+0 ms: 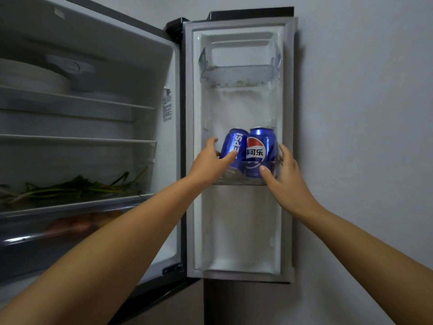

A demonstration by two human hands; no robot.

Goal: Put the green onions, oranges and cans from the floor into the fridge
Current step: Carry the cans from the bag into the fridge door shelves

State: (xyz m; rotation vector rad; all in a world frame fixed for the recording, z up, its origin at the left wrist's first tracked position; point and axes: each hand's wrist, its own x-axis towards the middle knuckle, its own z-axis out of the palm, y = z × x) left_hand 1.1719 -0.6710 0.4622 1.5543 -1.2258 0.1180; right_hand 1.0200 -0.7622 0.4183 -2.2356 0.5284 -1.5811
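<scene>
- Head view: the fridge [93, 66] stands open, its door [239, 231] swung to the right against a grey wall [363, 113]; both bare forearms reach up toward the door's middle bin.
- The clear door bin [241, 181] holds two blue cans side by side, touching; the left can [234, 146] leans to the left, its lettering running up its side; the right can [261, 148] stands upright, its round logo facing the camera.
- The left hand [208, 163] grasps the left can; its thumb lies across the can's front and the fingers curl round the far left side, partly hidden.
- The right hand [284, 177] is beside the right can; its thumb touches the front of the bin just below that can and its fingers reach up along the bin's right end; whether they curl round the can or merely rest beside it I cannot tell.
- Above, an upper door bin [239, 75] shows pale specks of residue along its bottom.
- Inside the fridge, green onions [70, 186] lie flat on the lowest glass shelf [77, 204]; beneath it, orange-toned round shapes show blurred through the drawer [70, 231] front; white plates [30, 76] are stacked on the top shelf.
</scene>
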